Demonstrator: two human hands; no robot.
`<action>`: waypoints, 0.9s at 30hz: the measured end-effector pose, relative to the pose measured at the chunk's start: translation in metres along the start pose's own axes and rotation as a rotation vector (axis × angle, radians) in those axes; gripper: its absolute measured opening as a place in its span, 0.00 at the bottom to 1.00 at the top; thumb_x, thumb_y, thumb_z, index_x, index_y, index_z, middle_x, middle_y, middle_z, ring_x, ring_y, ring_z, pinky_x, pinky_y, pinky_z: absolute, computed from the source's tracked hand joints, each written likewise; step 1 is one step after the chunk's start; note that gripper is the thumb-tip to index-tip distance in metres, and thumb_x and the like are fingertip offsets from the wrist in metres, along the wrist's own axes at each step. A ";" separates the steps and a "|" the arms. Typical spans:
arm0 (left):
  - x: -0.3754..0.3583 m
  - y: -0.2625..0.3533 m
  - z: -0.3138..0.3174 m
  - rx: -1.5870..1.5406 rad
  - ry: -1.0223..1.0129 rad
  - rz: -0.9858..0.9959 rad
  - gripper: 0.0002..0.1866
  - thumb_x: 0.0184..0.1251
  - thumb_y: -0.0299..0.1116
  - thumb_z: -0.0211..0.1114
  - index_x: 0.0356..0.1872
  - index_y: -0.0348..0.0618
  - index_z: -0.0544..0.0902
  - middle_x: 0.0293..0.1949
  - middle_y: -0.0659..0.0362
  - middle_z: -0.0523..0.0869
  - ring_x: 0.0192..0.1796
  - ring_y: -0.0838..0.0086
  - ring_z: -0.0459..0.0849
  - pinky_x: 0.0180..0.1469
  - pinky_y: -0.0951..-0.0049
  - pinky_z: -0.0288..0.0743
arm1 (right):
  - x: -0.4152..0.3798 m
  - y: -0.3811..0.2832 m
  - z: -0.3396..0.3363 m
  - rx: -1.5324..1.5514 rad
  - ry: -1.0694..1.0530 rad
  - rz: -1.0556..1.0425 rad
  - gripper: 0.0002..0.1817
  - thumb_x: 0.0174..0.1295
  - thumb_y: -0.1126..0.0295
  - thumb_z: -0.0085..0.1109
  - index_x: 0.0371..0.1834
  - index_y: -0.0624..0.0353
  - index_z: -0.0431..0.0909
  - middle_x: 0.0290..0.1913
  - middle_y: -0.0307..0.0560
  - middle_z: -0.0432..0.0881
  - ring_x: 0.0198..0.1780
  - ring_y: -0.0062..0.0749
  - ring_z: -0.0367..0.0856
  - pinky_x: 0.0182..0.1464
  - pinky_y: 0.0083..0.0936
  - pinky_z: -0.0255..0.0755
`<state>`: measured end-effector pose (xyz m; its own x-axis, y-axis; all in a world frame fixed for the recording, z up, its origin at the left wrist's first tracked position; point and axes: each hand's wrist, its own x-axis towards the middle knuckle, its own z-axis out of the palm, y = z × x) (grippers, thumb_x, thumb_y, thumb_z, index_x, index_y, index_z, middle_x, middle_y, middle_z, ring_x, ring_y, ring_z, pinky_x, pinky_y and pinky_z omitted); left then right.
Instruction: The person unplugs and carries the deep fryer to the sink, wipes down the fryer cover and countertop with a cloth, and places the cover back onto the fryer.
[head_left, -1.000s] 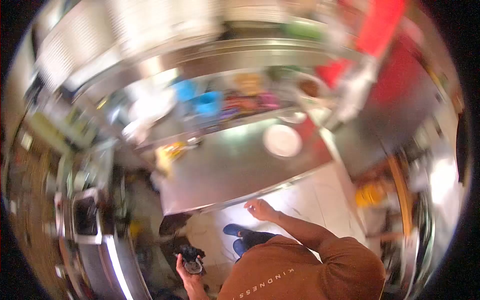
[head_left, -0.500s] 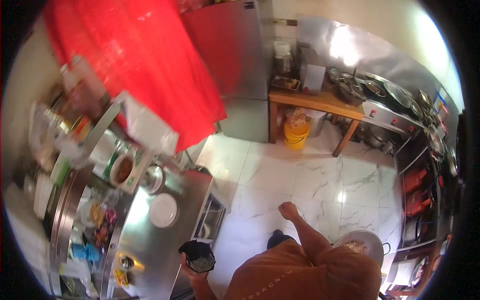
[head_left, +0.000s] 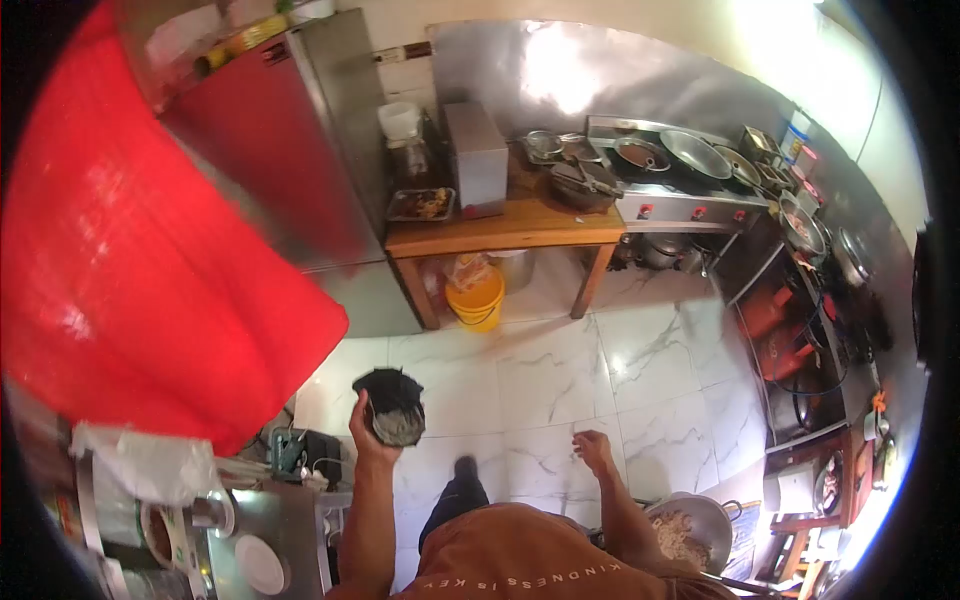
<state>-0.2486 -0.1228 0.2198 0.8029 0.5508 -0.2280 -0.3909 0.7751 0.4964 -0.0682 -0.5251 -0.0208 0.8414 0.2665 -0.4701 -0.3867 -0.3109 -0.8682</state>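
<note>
My left hand (head_left: 368, 432) grips a dark, round, bowl-shaped thing (head_left: 400, 420) with a black, ragged upper part and a greyish lower face. I cannot make out exactly what it is. It is held out over the floor, with the thumb along its left side. My right hand (head_left: 592, 452) hangs over the tiles, holding nothing, its fingers loosely curled and apart. Close by that forearm, a large pan (head_left: 715, 530) with shredded, pale brown food (head_left: 678, 537) stands low at the lower right.
A wooden table (head_left: 500, 235) ahead bears a metal box (head_left: 477, 160) and a tray of food (head_left: 420, 204). Below it sits a yellow bucket (head_left: 475, 300). Pans crowd the stove (head_left: 680, 210). A red curtain (head_left: 150, 250) hangs at left before a fridge (head_left: 250, 170); a steel counter (head_left: 290, 520) is lower left.
My view has swung right toward the stove, and the counter has slid to the lower left. My left hand has brought the dark thing forward. My right hand has loosened from a fist.
</note>
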 end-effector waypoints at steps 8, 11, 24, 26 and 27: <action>0.287 -0.009 0.123 0.298 -0.139 0.137 0.22 0.71 0.43 0.66 0.61 0.44 0.80 0.51 0.59 0.88 0.51 0.67 0.86 0.53 0.66 0.80 | 0.041 0.281 -0.093 -1.542 -0.152 0.048 0.12 0.55 0.61 0.63 0.30 0.57 0.90 0.34 0.52 0.90 0.36 0.41 0.90 0.42 0.34 0.83; 0.374 -0.014 0.187 0.262 -0.244 0.006 0.24 0.71 0.47 0.65 0.62 0.44 0.79 0.53 0.56 0.87 0.54 0.63 0.85 0.55 0.60 0.80 | 0.022 0.228 -0.080 -0.216 0.334 0.593 0.07 0.60 0.69 0.61 0.30 0.58 0.85 0.29 0.49 0.85 0.30 0.37 0.85 0.31 0.33 0.77; 0.668 -0.062 0.276 0.687 -0.211 0.378 0.17 0.72 0.39 0.61 0.55 0.40 0.82 0.53 0.55 0.86 0.55 0.62 0.83 0.61 0.60 0.73 | 0.311 -0.063 -0.058 0.109 0.434 0.077 0.13 0.67 0.69 0.58 0.44 0.68 0.84 0.33 0.48 0.86 0.29 0.30 0.83 0.30 0.26 0.76; 0.668 -0.062 0.286 1.224 -0.213 0.671 0.20 0.73 0.40 0.60 0.58 0.36 0.79 0.55 0.48 0.83 0.59 0.53 0.78 0.65 0.55 0.66 | 0.376 -0.109 -0.071 0.060 0.373 -0.071 0.14 0.67 0.67 0.58 0.46 0.69 0.84 0.33 0.48 0.87 0.31 0.29 0.83 0.32 0.25 0.77; 0.685 -0.065 0.275 1.459 -0.197 0.834 0.21 0.74 0.41 0.60 0.58 0.35 0.78 0.56 0.46 0.82 0.59 0.51 0.77 0.65 0.53 0.66 | 0.408 -0.143 -0.075 0.004 0.347 -0.132 0.15 0.67 0.66 0.59 0.48 0.69 0.84 0.34 0.48 0.87 0.31 0.28 0.83 0.34 0.24 0.77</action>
<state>0.4505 0.1190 0.2620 0.6917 0.5010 0.5201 -0.0854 -0.6585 0.7478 0.3585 -0.4404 -0.0762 0.9618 -0.0210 -0.2728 -0.2670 -0.2903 -0.9189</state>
